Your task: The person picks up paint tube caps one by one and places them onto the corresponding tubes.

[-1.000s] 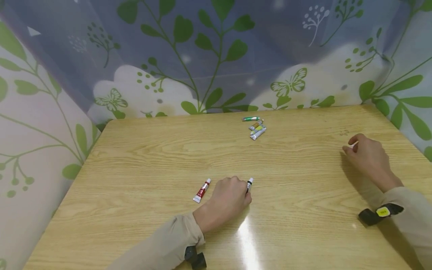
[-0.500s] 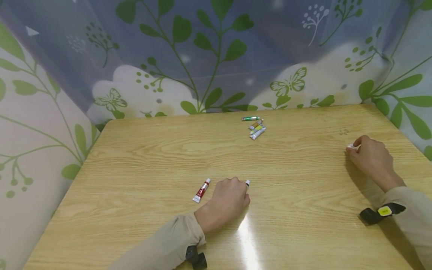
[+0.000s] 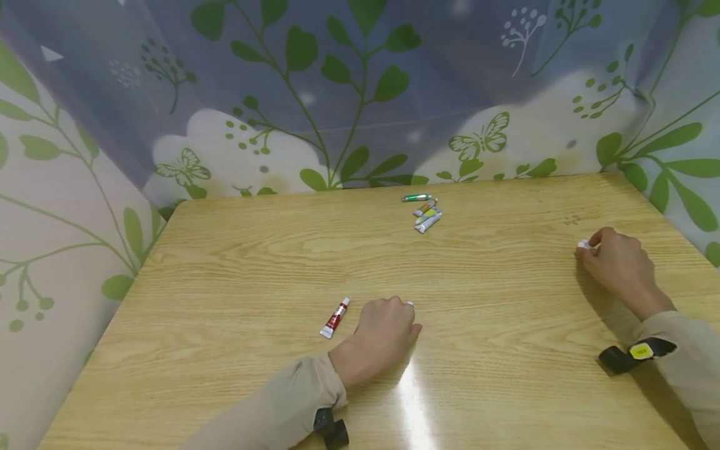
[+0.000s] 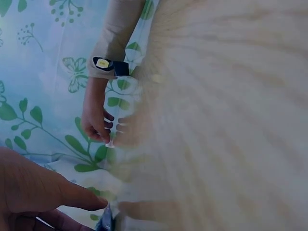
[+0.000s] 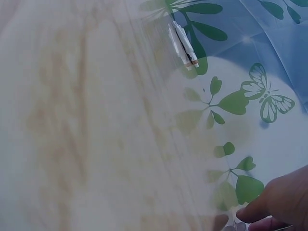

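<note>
My left hand (image 3: 384, 334) is low over the front middle of the table, around a black-banded paint tube. Only the tube's white cap (image 3: 410, 304) shows past the knuckles in the head view. From the left wrist, the thumb tip meets the dark tube (image 4: 106, 219), and the other fingers are partly cut off. To the left lies a red paint tube (image 3: 335, 317), cap pointing away. Far to the right, my right hand (image 3: 623, 265) pinches a small white-ended paint tube (image 3: 583, 244) between thumb and forefinger; most of it is hidden.
At the back middle of the wooden table (image 3: 253, 262) lie a green paint tube (image 3: 416, 197), a brown one (image 3: 425, 208) and a white one (image 3: 429, 222), with yellow beside it. A leaf-patterned cloth (image 3: 360, 94) stands behind the table.
The black-banded tube has slid left under my left hand, leaving little more than its cap showing. My right hand has shifted slightly right, and more of the white end shows.
</note>
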The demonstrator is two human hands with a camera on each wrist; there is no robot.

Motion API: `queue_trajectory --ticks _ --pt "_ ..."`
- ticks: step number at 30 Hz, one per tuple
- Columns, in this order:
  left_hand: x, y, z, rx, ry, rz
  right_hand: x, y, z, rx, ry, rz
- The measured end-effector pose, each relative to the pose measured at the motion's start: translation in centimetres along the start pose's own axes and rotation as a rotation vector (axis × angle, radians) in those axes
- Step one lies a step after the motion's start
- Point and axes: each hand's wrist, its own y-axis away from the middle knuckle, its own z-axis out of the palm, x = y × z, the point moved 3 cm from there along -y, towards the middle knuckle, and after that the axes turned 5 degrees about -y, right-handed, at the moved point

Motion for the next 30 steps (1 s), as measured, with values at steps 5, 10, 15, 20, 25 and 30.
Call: queue_trajectory --ticks 5,10,15,20,25,30 --pt "-0.6 -1.9 -1.5 0.077 -0.023 0.003 0.3 0.2 -0.1 0.007 -0.011 -0.009" --pt "-1.5 -5.9 -3.3 0.098 0.008 -0.009 0.6 0.4 -0.1 0.019 -0.016 -0.016" --pt "-1.8 -9.8 -2.9 0.012 0.052 -0.045 0.7 0.6 -0.1 0.019 -0.022 -0.017" --pt "-2.5 -12.6 -1.7 -0.023 0.062 -0.113 0.5 0.7 -0.1 0.035 -0.036 -0.041" --pt "-4.2 -14.7 -0.3 -0.034 0.109 -0.194 0.0 0.7 0.0 0.047 -0.052 -0.059" --pt "-5.2 -16.0 0.5 -0.036 0.174 -0.238 -0.6 0.9 0.1 0.064 -0.056 -0.083"
